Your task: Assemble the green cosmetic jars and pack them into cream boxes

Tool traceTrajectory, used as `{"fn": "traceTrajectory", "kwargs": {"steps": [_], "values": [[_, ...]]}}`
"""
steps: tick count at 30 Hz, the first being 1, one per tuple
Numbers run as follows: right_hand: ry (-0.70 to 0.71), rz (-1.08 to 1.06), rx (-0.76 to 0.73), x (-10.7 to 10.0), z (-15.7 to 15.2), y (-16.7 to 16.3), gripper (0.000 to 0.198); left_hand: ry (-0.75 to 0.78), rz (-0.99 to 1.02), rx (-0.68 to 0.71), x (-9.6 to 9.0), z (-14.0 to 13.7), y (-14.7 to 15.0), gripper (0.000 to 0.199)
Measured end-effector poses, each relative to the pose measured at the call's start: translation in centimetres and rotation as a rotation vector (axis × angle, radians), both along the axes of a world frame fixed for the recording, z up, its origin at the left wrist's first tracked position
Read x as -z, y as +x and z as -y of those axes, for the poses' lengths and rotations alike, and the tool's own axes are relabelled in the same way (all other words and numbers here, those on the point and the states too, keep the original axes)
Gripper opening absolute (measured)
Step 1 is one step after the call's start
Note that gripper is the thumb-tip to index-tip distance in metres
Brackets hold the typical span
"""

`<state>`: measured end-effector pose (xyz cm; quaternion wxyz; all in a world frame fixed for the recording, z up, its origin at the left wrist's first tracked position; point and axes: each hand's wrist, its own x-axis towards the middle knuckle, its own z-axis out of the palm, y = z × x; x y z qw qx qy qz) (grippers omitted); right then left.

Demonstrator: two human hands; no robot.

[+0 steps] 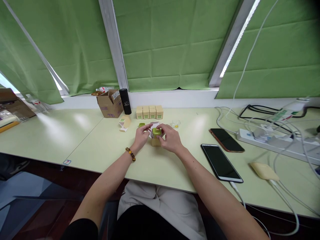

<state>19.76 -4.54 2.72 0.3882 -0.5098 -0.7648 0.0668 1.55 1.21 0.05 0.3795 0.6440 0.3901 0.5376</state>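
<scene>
A pale yellow-green table (95, 146) carries a row of four small boxes (149, 112) toward its far side. Left of that row stand a black cylinder (125, 101) and an opened cardboard box (111, 109). In front of the row — an open carton (125, 122) to its left, a small green piece (141, 125), a clear plastic piece (175, 124) to its right, and, nearer the front edge, another small box (156, 142). Well right of the row — a dark-screened phone (226, 140), a white-framed phone (221, 162), a power strip (275, 144) and a yellowish block (264, 171).

hands (171, 138) can pass leftward along the table (100, 146); four boxes (152, 114) block ahead.
</scene>
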Motion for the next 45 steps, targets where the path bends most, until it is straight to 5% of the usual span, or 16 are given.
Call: {"fn": "traceTrajectory", "kwargs": {"steps": [10, 21, 34, 41, 45], "values": [[-0.019, 0.001, -0.136, 0.3, -0.2, -0.2, 0.014, 0.017, -0.003, -0.015, -0.1, 0.3, 0.1, 0.056], [0.018, -0.08, 0.009, 1.0, -0.5, -0.7, 0.016, 0.032, -0.018, -0.01, 0.0, 0.4, 0.0, 0.054], [-0.173, -0.171, 0.048, 1.4, -1.1, -0.9, 0.015, 0.028, -0.024, 0.007, -0.3, 0.8, 0.0, 0.054], [-0.126, -0.56, -0.036, 1.7, -1.8, -0.4, 0.023, 0.024, 0.051, 0.028, -0.3, 0.8, 0.2, 0.048], [-0.219, -0.769, -0.012, 2.1, -2.7, 0.0, 0.028, -0.024, 0.091, 0.059, -0.1, 0.7, 0.2, 0.046]]}}
